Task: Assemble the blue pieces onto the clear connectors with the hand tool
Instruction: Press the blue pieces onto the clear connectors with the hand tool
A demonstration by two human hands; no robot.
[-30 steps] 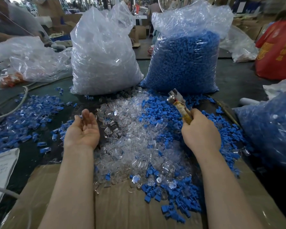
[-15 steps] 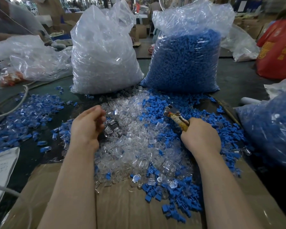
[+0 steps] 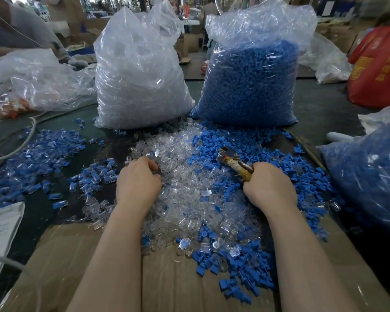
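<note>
Head view, left hand: the left hand (image 3: 138,184) lies knuckles up at 10 o'clock of the clear connectors (image 3: 185,194), fingers curled into the pile; whether its grip already pinches one connector, I cannot tell.
Head view, right hand: the right hand (image 3: 271,186) has its grip clenched around the hand tool (image 3: 233,162), the metal head pointing to 10 o'clock over the blue pieces (image 3: 252,152).
Done: a heap of assembled pieces (image 3: 32,154), blue with clear, lies on the worktop (image 3: 324,113) at 9 o'clock.
Left: I judge very much; both loose piles are large, and the clear bag (image 3: 140,75) and the blue bag (image 3: 252,79) at 12 o'clock stand full.
</note>
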